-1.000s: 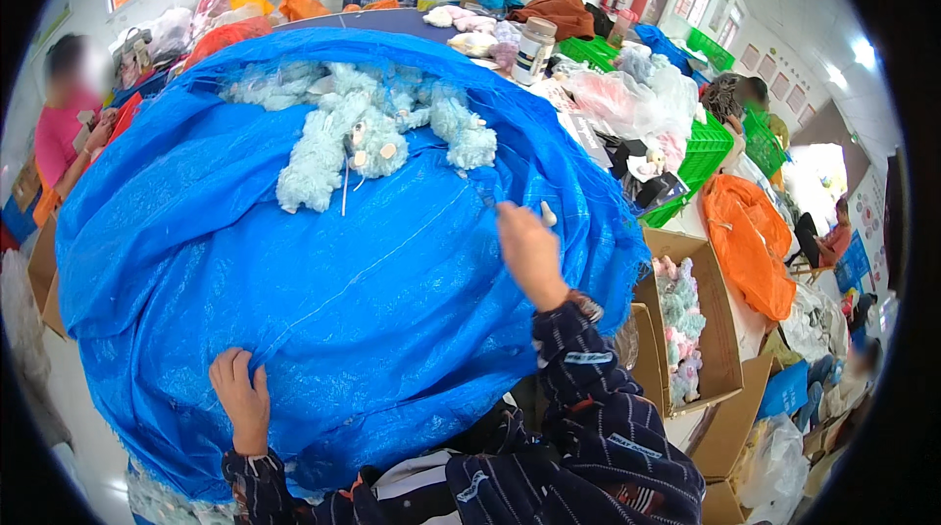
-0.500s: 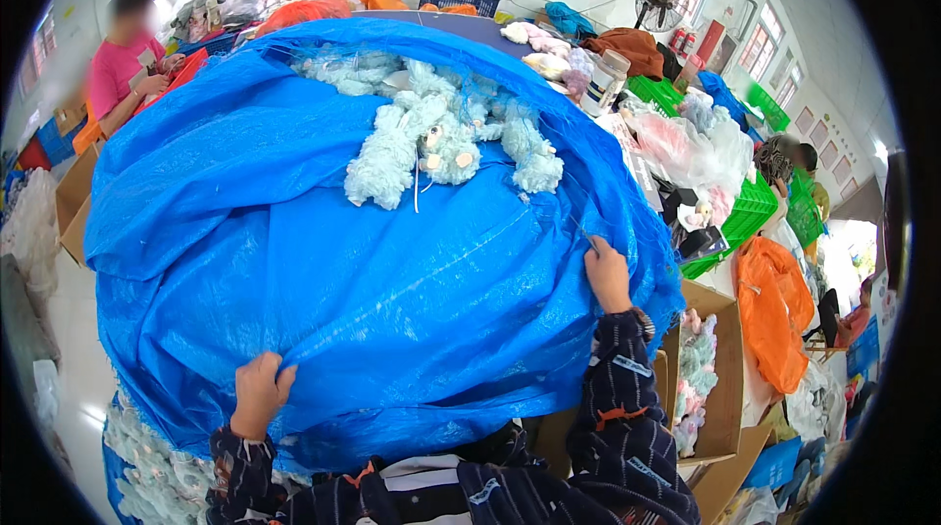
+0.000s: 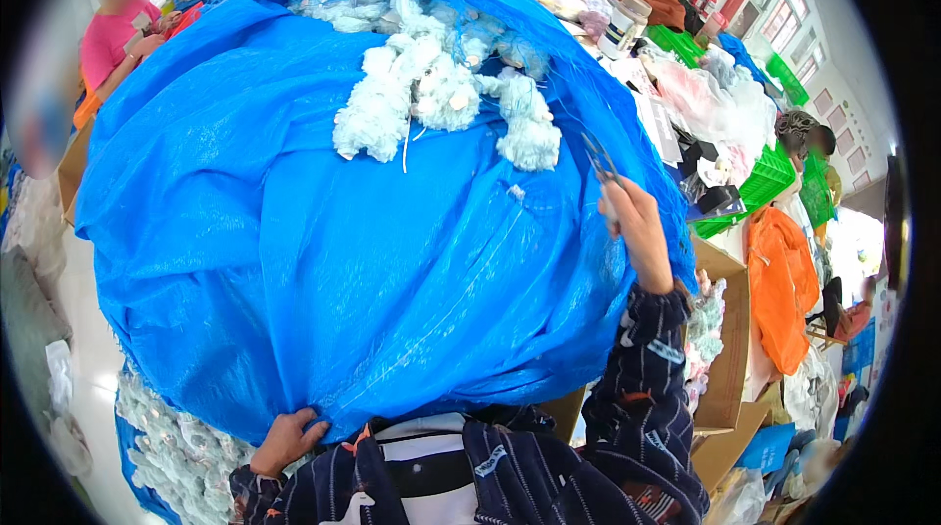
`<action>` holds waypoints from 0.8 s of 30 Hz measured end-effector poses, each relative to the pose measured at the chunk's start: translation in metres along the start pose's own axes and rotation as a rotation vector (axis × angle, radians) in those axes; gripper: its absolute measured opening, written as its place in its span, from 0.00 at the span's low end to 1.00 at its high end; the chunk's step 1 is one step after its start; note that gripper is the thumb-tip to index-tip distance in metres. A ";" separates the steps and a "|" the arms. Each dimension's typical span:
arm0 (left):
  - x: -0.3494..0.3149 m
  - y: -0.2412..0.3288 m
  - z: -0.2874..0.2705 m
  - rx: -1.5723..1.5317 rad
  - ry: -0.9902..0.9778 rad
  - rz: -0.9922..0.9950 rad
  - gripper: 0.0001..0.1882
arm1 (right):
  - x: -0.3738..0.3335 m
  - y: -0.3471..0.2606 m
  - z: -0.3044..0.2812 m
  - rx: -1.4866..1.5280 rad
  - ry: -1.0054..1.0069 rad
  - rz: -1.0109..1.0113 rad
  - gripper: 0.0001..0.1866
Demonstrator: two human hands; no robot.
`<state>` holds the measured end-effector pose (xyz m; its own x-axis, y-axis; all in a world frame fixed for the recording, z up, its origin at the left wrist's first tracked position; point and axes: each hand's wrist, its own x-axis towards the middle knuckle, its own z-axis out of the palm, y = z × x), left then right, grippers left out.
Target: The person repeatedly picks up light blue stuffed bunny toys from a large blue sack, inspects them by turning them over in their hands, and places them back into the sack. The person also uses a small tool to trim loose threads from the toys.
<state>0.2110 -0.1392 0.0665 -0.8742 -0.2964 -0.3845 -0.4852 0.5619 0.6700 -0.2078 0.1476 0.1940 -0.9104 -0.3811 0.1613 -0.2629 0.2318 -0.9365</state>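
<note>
A large blue plastic tarp sheet [image 3: 372,260] spreads in folds in front of me. My left hand [image 3: 286,441] pinches its near edge close to my body. Over the sheet's right part is my right hand [image 3: 635,221], closed around a slim metal tool [image 3: 600,158] with two thin prongs pointing away from me. Whether it is snips or tweezers I cannot make out. Pale blue fluffy plush toys [image 3: 446,84] lie in a heap on the far part of the sheet, with thin white strings hanging from them. More pale plush pieces [image 3: 181,451] show below the sheet at the lower left.
A cardboard box [image 3: 723,358] with plush pieces stands at the right, beside an orange bag [image 3: 782,290]. Green crates [image 3: 760,182], clear plastic bags and a white jar [image 3: 624,25] crowd the far right. A person in pink [image 3: 116,40] works at the far left.
My left hand has drawn the sheet's edge down toward me. My right hand has lifted off the sheet with the metal tool. The view has tilted down, so the toys appear higher.
</note>
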 end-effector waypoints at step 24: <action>-0.095 -0.222 0.070 0.159 0.038 -0.548 0.17 | 0.164 0.051 -0.072 0.282 0.479 -0.061 0.11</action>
<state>0.4024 -0.1818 -0.0898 -0.4971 -0.6030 -0.6239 -0.8617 0.4271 0.2738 -0.3937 0.1608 0.1949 -0.9568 0.0786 0.2798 -0.2841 -0.0511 -0.9574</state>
